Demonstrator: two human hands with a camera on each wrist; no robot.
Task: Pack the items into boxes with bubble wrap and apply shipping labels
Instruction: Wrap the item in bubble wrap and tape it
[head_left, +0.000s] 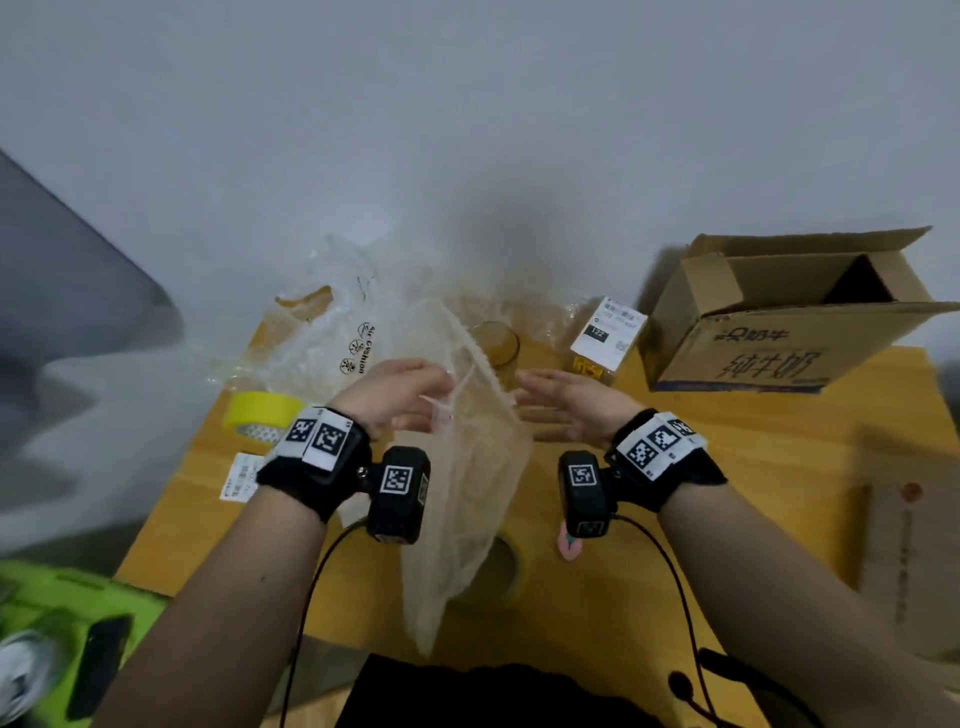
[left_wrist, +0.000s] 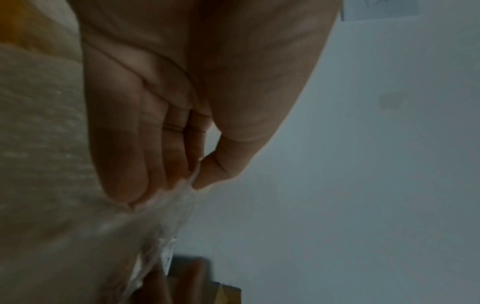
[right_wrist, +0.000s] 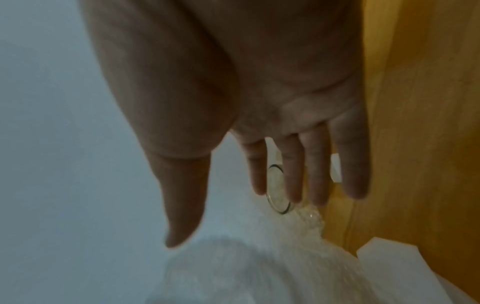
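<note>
Our left hand (head_left: 395, 389) pinches edge of bubble wrap sheet (head_left: 478, 493) above tabletop (head_left: 727, 493); our right hand (head_left: 566, 405) empty, fingers straight, near glass (head_left: 496, 343).

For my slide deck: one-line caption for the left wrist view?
Left hand pinches the edge of a bubble wrap sheet between thumb and fingers.

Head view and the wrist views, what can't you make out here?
- Open cardboard box: inside is dark in the head view; contents unseen.
- Label behind the glass: print too small and blurred.
- Left hand pinches the bubble wrap; the wrap's extent is cut off by the left wrist frame.
</note>
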